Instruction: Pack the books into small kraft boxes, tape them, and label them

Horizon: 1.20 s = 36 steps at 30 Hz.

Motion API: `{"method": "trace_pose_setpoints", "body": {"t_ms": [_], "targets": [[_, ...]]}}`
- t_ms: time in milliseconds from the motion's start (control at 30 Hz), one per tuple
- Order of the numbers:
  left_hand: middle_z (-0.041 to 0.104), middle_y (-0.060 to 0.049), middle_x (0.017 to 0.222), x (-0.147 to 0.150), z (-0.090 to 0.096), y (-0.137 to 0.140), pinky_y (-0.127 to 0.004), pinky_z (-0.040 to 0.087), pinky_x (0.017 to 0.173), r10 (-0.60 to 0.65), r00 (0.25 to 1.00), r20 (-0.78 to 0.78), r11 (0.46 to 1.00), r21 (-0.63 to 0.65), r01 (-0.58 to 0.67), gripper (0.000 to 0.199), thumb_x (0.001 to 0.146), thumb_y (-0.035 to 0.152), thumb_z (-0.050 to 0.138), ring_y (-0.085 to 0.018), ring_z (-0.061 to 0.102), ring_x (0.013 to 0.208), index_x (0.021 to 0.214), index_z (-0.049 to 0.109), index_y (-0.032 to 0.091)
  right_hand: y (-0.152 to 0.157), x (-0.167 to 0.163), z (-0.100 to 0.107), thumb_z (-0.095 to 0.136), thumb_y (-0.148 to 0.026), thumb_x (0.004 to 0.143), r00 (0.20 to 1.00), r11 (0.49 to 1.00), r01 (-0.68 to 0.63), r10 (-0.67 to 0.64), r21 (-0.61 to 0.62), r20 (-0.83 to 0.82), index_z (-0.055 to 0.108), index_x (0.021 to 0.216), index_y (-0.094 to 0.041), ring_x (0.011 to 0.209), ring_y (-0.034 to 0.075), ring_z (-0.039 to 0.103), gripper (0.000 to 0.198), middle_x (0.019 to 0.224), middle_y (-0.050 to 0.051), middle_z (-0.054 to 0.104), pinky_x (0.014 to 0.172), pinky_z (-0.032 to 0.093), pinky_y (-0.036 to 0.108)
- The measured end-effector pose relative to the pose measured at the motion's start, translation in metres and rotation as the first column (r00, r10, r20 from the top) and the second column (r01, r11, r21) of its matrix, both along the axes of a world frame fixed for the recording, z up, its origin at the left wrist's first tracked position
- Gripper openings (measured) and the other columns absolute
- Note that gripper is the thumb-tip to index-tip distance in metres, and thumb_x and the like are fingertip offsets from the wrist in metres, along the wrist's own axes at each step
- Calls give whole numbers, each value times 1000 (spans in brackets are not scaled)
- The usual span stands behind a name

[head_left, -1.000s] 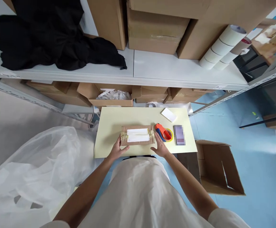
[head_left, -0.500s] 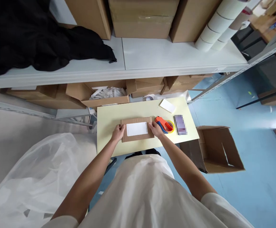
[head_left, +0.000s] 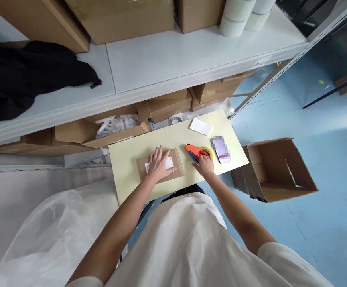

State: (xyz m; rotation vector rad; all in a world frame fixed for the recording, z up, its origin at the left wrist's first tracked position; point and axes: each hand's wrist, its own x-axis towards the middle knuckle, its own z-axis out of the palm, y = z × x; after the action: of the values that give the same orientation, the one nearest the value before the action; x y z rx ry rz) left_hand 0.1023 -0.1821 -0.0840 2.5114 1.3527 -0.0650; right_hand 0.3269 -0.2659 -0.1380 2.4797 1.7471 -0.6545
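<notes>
My left hand (head_left: 159, 164) lies flat with fingers spread on a small brown cardboard box (head_left: 178, 165), covering part of its white label (head_left: 169, 162). My right hand (head_left: 205, 165) is closed on the near end of an orange and blue tape dispenser (head_left: 194, 150). A roll of yellow tape (head_left: 209, 151) shows beside its fingers. Right of that hand lies a phone (head_left: 220, 149), its screen blurred. Behind the dispenser is a flat white box (head_left: 200, 126). All of these rest on a pale yellow table (head_left: 125, 159).
A grey shelf (head_left: 167, 59) with cartons, black cloth (head_left: 42, 75) and white rolls (head_left: 236, 18) rises behind the table. Below it, an open carton (head_left: 113, 137) holds white items. An open cardboard box (head_left: 277, 171) stands on the floor at right; translucent plastic (head_left: 62, 231) is at left.
Both hands have left the box's side edges. The left now lies flat on top of the box, and the right has moved onto the tape dispenser. The view has turned and shifted.
</notes>
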Motion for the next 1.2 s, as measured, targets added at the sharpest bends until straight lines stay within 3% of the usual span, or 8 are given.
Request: {"method": "trace_pose_setpoints", "body": {"t_ms": [233,400,567,667,800,933,1067,1200], "targets": [[28,-23,148,16,3,-9,-59,22,106,89,993,-76,994,-56,-93,81,74,54,60,-39,29,134,140,35,16,9,31,-5,43,-36,89,963,992,-54,81,112,-258,54,102,-11,83,26,59,31,86,15,66,88,35,41],[38,-20,143,49,24,12,-49,32,106,224,956,191,948,-270,-168,66,82,46,53,-31,37,132,137,38,13,-16,76,2,42,-45,87,597,970,140,75,196,-798,52,87,-19,62,17,49,29,71,2,55,59,39,29],[65,-15,113,103,34,45,-34,49,88,385,888,249,621,-782,-50,56,80,47,57,-21,64,98,124,54,12,-31,80,0,48,-49,83,282,965,247,14,87,-959,53,83,-18,59,13,42,32,68,-1,48,54,35,25],[71,-10,95,125,34,56,-29,50,76,282,936,210,617,-787,-9,41,76,43,61,-17,65,84,102,67,12,-35,79,-3,50,-50,82,219,966,251,-1,56,-976,54,83,-17,60,12,42,34,68,-1,48,54,34,25],[67,-2,65,146,35,69,-21,42,56,25,995,96,709,-703,50,28,80,36,54,-11,57,59,73,69,13,-35,79,-9,52,-55,80,179,957,289,-39,14,-983,57,81,-16,57,11,41,39,65,-2,49,52,33,24],[62,-1,55,169,28,89,-22,38,51,-130,987,-90,783,-620,47,29,78,36,53,-10,51,51,63,66,14,-21,76,-12,50,-66,76,126,879,440,-264,-184,-956,55,65,-16,51,9,37,51,54,-3,43,47,28,23],[63,-2,55,180,7,107,-24,42,55,-227,940,-254,701,-713,-23,30,74,42,56,-13,56,53,61,66,16,-20,74,-18,52,-73,71,-96,772,415,-488,-481,-867,61,65,-15,49,10,45,59,53,0,53,47,35,22],[63,-3,55,170,-16,124,-26,43,55,-374,849,-374,684,-729,-20,34,70,50,58,-15,57,54,61,68,19,-68,66,-35,59,-71,67,-278,639,302,-651,-707,-707,65,67,-15,49,13,51,57,56,3,62,47,40,24]]}}
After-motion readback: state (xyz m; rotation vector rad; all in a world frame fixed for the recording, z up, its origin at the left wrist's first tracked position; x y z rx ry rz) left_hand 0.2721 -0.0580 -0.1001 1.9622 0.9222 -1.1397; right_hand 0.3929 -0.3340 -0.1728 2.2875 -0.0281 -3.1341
